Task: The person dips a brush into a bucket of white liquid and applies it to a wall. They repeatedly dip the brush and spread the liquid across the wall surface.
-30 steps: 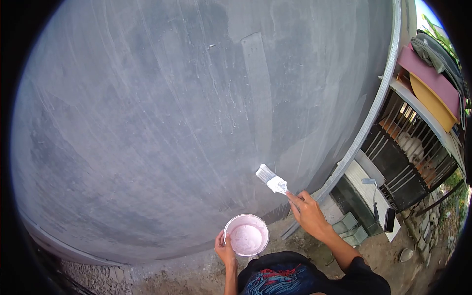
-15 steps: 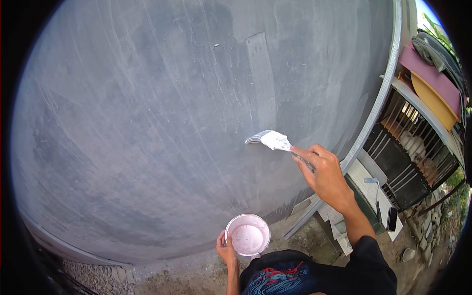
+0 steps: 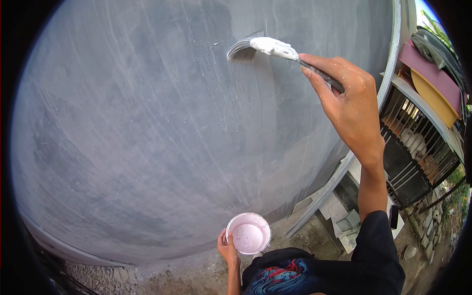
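Note:
A paintbrush [image 3: 273,47] is gripped by its dark handle in my right hand [image 3: 351,96], up near the top of the view. White paint coats its ferrule, and the bristles bend to the left against the grey wall [image 3: 162,123]. Wet-looking streaks run down the wall below the bristles. At the bottom centre, my left hand [image 3: 228,247] holds a small white bucket [image 3: 269,241] by its side, thumb over the rim. Pale pinkish-white paint lies inside it. White specks dot the back of my right hand.
A metal edge strip [image 3: 388,73] borders the wall on the right. Beyond it stands a barred cage [image 3: 418,142] with pale animals inside and purple and yellow basins [image 3: 432,98] on top. A low bench with tile pieces [image 3: 349,221] is beside my right arm. Rubble lies at the lower left.
My right hand has moved the paintbrush upward along the wall, from mid-height to near the top, and the bristles now bend more. My left hand and the bucket have hardly moved.

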`<action>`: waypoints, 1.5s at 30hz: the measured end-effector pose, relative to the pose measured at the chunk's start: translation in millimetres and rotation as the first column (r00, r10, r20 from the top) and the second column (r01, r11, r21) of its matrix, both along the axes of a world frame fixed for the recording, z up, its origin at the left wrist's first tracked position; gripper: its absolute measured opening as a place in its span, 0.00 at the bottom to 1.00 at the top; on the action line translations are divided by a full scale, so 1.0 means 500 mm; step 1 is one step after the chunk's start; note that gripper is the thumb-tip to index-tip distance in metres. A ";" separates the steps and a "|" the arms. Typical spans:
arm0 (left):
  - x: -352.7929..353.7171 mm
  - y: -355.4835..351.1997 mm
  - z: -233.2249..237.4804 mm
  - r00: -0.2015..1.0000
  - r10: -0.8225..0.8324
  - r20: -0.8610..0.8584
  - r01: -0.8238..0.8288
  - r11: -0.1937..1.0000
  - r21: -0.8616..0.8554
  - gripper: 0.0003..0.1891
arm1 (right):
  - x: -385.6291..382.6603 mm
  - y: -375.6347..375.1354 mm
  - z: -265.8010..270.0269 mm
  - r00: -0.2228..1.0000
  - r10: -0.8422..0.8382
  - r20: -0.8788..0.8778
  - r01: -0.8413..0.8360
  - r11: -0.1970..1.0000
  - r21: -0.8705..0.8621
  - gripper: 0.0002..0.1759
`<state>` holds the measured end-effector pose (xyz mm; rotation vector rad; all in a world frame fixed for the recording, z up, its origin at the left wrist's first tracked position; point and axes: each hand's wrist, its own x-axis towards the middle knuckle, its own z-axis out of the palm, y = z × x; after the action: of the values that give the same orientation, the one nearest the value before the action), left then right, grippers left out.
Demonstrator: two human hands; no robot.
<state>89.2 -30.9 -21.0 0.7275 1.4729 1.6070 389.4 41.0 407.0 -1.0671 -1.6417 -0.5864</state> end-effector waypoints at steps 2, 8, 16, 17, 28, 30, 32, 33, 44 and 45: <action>0.004 0.004 0.002 1.000 -0.011 0.005 0.011 1.000 -0.001 0.19 | -0.003 0.006 0.020 0.999 -0.020 0.029 0.018 0.996 0.086 0.12; 0.015 0.005 0.003 0.999 -0.019 0.028 0.018 1.000 0.002 0.19 | -0.023 0.003 0.044 1.000 0.024 -0.013 -0.019 0.956 0.294 0.12; 0.011 -0.006 0.004 1.000 0.015 0.026 -0.014 1.000 -0.019 0.19 | -0.082 0.029 -0.085 0.989 0.027 0.144 -0.034 0.998 0.046 0.25; 0.007 -0.008 -0.001 1.000 0.020 0.018 -0.020 1.000 -0.013 0.18 | -0.088 0.023 -0.113 0.989 0.033 0.144 -0.040 0.998 0.046 0.25; -0.012 -0.015 -0.011 0.999 0.037 -0.005 -0.037 0.999 -0.018 0.18 | -0.104 -0.054 -0.311 0.942 0.072 0.327 0.067 0.916 -0.395 0.33; -0.013 -0.015 -0.012 0.999 0.026 -0.032 -0.027 0.999 -0.022 0.18 | -0.104 -0.061 -0.339 0.939 0.090 0.332 0.067 0.899 -0.432 0.33; -0.013 -0.016 -0.006 0.999 0.023 -0.036 -0.023 1.000 -0.019 0.18 | -0.106 -0.067 -0.365 0.936 0.106 0.336 0.068 0.881 -0.468 0.34; -0.013 -0.018 -0.003 0.999 0.017 -0.038 -0.017 1.000 -0.013 0.18 | -0.106 -0.070 -0.377 0.931 0.123 0.344 0.080 0.850 -0.520 0.33; -0.016 -0.044 -0.006 0.999 0.033 -0.023 -0.033 0.999 -0.014 0.18 | -0.097 -0.109 -0.432 0.931 0.262 0.256 0.039 0.625 -0.780 0.28; -0.017 -0.051 -0.005 0.999 0.037 -0.020 -0.037 0.999 -0.022 0.17 | -0.097 -0.108 -0.424 0.930 0.282 0.237 0.024 0.595 -0.803 0.27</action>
<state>80.9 -56.4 -23.6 0.7093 1.5242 1.6133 340.7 -13.0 195.0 -1.5120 -2.3773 0.1465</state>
